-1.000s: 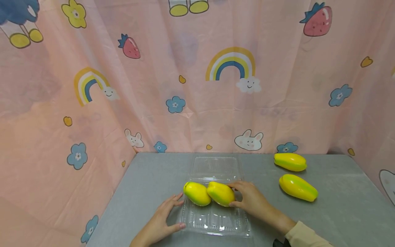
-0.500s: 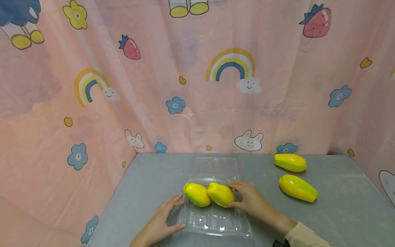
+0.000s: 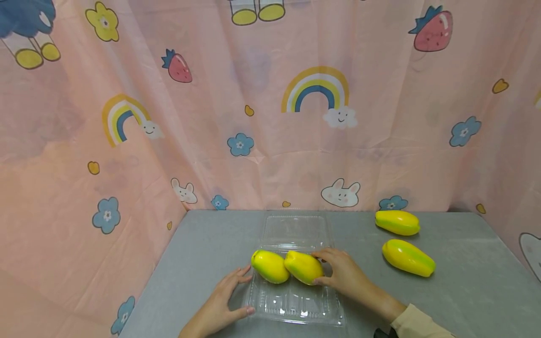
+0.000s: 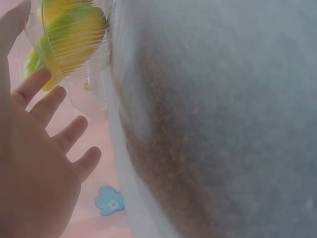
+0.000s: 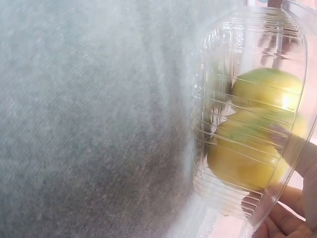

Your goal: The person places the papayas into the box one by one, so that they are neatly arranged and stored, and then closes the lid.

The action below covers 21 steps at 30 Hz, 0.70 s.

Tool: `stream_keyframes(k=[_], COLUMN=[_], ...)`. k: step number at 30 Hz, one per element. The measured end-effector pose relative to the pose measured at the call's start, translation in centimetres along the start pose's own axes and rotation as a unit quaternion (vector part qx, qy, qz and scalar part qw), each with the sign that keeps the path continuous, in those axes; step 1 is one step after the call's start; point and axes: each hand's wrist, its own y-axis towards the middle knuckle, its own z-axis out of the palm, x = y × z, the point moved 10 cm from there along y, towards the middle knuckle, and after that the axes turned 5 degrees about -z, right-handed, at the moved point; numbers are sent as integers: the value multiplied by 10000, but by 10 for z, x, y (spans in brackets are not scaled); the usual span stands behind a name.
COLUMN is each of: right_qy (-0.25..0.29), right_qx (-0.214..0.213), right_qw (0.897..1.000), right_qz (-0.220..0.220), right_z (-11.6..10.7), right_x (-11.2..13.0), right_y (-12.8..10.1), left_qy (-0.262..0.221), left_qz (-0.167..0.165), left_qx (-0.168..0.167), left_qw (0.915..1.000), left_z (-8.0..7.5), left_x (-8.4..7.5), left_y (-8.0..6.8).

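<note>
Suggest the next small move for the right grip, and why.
Perhaps the right grip should release the held fruit: it already lies inside the clear container, beside another yellow fruit, while two loose fruits lie outside on the table.

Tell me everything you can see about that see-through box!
The box is clear and shiny, like thin plastic, with ribbed walls and a rim. It stands open on the grey table, with its lid folded back on the far side. Inside, a left fruit and a right fruit, both yellow with green, lie side by side. The left hand is at its left edge; the right hand reaches over its right side, holding the right fruit.
</note>
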Motion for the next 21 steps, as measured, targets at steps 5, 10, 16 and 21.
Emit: stream_keyframes(k=[5, 10, 16, 21], right_qy=[49, 87, 164, 240], right_qx=[4, 30, 76, 122], right_qw=[10000, 10000, 9998, 9995], right_qz=[-37, -11, 88, 174], right_z=[0, 1, 1, 1], right_x=[0, -1, -1, -1], right_y=[0, 0, 0, 1], left_qy=[25, 22, -13, 16], left_qz=[27, 20, 63, 96], left_qx=[-31, -7, -22, -51], left_qw=[10000, 10000, 10000, 9999], left_z=[0, 1, 1, 0], left_x=[1, 2, 0, 0], left_y=[0, 1, 0, -1])
